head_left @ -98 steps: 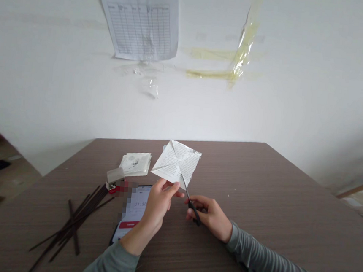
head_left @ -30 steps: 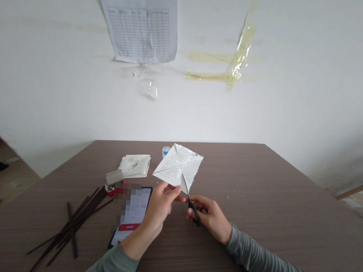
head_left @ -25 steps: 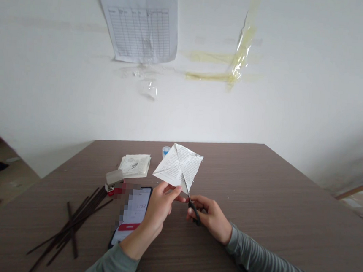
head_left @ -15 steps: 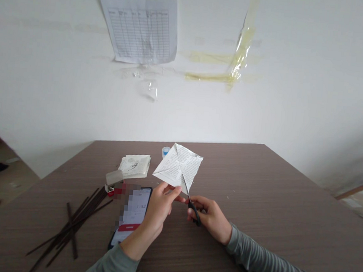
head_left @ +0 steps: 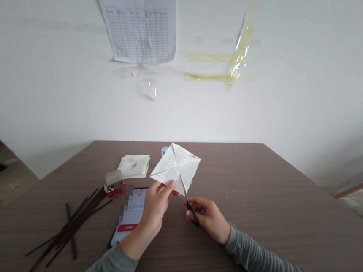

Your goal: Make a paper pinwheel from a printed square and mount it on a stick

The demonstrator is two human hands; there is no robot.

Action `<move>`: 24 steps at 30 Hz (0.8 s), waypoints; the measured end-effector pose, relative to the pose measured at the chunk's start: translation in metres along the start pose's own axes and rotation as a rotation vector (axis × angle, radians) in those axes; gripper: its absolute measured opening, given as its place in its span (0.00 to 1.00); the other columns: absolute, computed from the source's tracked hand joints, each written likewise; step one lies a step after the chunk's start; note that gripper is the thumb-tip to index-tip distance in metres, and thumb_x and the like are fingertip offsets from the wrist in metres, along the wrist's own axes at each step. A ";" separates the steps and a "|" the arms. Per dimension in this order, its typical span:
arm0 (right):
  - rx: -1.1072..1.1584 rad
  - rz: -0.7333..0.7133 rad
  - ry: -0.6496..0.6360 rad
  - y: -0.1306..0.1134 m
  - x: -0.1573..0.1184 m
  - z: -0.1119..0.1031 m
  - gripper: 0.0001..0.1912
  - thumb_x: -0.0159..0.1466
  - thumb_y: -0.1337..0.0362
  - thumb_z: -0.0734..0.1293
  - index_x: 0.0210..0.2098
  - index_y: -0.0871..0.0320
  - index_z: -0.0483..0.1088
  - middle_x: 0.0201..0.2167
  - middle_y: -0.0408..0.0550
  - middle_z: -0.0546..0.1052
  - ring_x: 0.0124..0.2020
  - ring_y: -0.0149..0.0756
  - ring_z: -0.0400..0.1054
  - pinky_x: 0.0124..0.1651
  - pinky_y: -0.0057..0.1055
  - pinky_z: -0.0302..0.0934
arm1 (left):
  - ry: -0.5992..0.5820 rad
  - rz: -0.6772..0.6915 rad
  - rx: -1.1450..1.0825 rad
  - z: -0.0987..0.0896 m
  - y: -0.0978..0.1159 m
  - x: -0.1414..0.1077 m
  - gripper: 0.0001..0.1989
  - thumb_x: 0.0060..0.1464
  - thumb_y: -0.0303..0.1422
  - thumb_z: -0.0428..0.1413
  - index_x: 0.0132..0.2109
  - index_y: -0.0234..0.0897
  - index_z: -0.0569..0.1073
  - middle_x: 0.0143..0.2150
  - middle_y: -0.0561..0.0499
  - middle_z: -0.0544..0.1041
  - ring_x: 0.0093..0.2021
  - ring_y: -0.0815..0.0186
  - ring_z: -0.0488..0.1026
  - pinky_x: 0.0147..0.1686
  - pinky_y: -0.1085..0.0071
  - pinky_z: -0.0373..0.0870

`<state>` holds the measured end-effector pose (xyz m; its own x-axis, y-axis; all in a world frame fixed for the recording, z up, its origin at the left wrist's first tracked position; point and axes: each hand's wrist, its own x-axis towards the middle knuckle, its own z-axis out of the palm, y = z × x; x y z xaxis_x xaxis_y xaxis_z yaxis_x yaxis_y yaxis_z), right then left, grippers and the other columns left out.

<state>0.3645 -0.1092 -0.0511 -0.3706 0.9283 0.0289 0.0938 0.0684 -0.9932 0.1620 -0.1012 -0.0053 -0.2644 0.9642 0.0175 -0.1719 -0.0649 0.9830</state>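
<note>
Diagonally, scissors clasped by the right hand are pointing into the paper from its near corner, the left hand pinching its edge

Plain room, exact kind unclear from here: wood-grain worktop against white wall, taped-up printed table, yellowed tape strips, cluttered floor beyond.
</note>
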 end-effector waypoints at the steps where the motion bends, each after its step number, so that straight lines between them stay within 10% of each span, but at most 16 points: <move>1: 0.004 0.002 0.000 0.000 0.000 0.000 0.35 0.61 0.30 0.89 0.48 0.53 0.89 0.30 0.48 0.87 0.32 0.45 0.76 0.42 0.43 0.74 | 0.000 0.001 0.004 0.000 0.000 0.000 0.24 0.46 0.50 0.82 0.38 0.42 0.83 0.32 0.48 0.88 0.29 0.59 0.86 0.19 0.76 0.51; 12: 0.031 0.006 0.000 -0.005 -0.002 0.001 0.33 0.59 0.33 0.90 0.48 0.52 0.90 0.31 0.52 0.87 0.33 0.52 0.78 0.42 0.48 0.77 | 0.007 0.036 0.010 -0.002 0.000 0.000 0.27 0.48 0.54 0.86 0.38 0.40 0.86 0.30 0.47 0.89 0.31 0.54 0.89 0.27 0.69 0.76; 24: 0.063 0.039 0.023 -0.014 -0.005 0.005 0.32 0.56 0.33 0.89 0.46 0.49 0.89 0.32 0.55 0.87 0.36 0.59 0.79 0.44 0.53 0.76 | -0.020 0.042 0.022 -0.001 0.001 -0.002 0.25 0.50 0.53 0.84 0.39 0.41 0.86 0.30 0.48 0.89 0.29 0.57 0.86 0.26 0.70 0.73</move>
<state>0.3603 -0.1161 -0.0377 -0.3461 0.9382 -0.0081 0.0494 0.0096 -0.9987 0.1613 -0.1036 -0.0044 -0.2515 0.9658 0.0624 -0.1398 -0.1001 0.9851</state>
